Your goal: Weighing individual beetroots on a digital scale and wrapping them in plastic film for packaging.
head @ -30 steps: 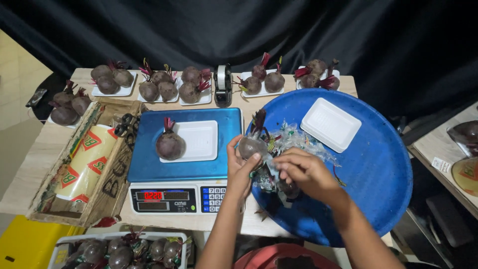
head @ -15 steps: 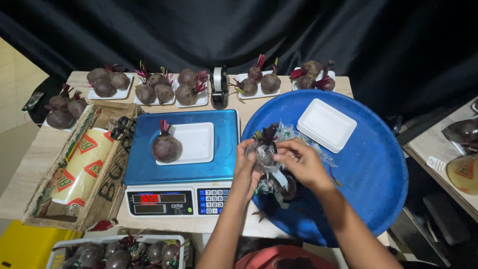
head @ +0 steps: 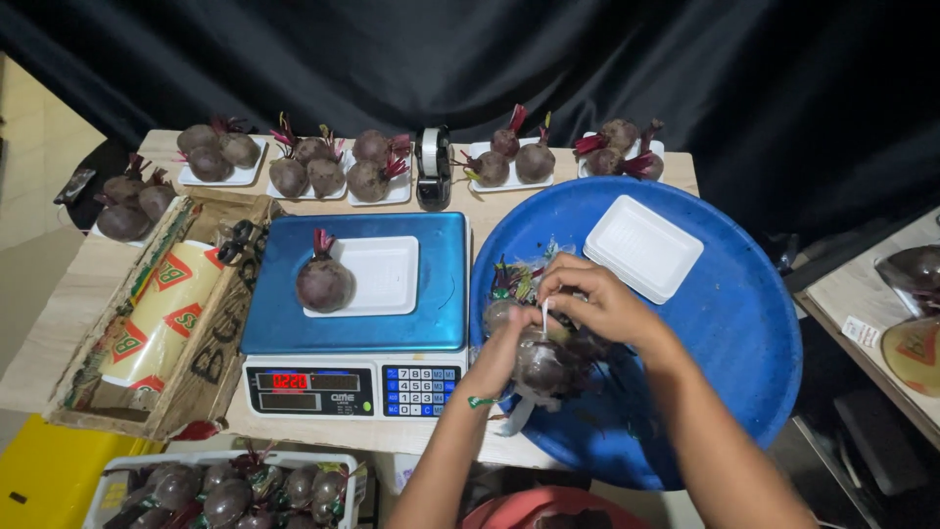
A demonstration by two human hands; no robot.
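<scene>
A: Wrapped beetroot (head: 541, 364) sits on the blue tray's (head: 744, 323) near edge, cupped under the left hand (head: 499, 360) fingers.

B: Right hand (head: 597, 299) pinches its white strip above; unwrapping seems underway, so peeling next needs a steady grip.

A scale's red-lit display (head: 290, 381) is glowing on its front panel, beside a blue-and-white keypad (head: 417, 388); a yellowish film roll with red-and-green labels (head: 162, 318) is lying in a printed cardboard box (head: 217, 348) left of it; a small white tag (head: 861, 330) is sitting on the right-hand table.
</scene>
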